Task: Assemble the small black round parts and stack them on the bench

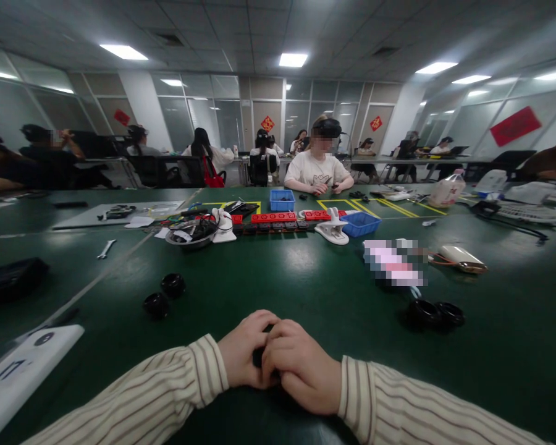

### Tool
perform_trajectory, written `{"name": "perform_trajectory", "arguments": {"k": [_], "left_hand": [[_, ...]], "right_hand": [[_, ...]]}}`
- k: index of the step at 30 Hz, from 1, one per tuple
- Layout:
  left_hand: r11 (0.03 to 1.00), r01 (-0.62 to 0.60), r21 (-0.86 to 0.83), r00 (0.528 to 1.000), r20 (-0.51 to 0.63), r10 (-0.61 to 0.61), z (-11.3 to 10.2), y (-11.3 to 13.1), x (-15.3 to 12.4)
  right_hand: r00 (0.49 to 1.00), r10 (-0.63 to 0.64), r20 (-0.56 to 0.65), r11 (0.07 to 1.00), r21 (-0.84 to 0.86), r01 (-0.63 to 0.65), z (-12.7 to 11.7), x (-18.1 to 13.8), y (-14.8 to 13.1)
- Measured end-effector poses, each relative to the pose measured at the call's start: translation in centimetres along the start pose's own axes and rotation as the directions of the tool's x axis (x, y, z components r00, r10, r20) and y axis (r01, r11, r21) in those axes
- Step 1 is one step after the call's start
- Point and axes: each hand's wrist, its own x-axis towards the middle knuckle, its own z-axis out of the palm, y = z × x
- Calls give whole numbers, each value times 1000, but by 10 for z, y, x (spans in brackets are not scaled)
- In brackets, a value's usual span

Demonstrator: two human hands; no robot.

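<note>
My left hand and my right hand meet over the near middle of the green table. Both have curled fingers, the right ones overlapping the left. Something dark shows in the gap between them, but the fingers hide most of it and I cannot tell its kind. To the left, a round black hollow piece stands beside a second black piece. Off to the right lie two black ring-shaped pieces, a larger one and a smaller one, side by side.
Beyond my hands are a metal bowl of cables, a red power strip, a white clamp and a blue basket. A wrench and a white case lie left. Across sits a person.
</note>
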Motion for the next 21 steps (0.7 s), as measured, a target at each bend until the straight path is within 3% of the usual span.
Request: {"name": "perform_trajectory", "arguments": {"k": [3,7,12,17,21], "left_hand": [[1000,-8,26,1000,27,7,1,0,-1],[997,48,66,999,1,-48,1,9,-4],[982,180,53,980,-100,-174,1,21,-6],[968,249,39,959,-150,-241,5,22,-4],[982,189,-27,974,-123,-191,6,14,-4]], "right_hand": [[999,-48,1,999,1,48,-1,1,-4],[993,-42,-107,999,6,43,-3,0,-4],[961,147,-232,982,-81,-170,1,-3,6],[951,258,-169,944,-164,-285,5,-3,10],[955,253,-156,947,-161,-277,6,-2,11]]}}
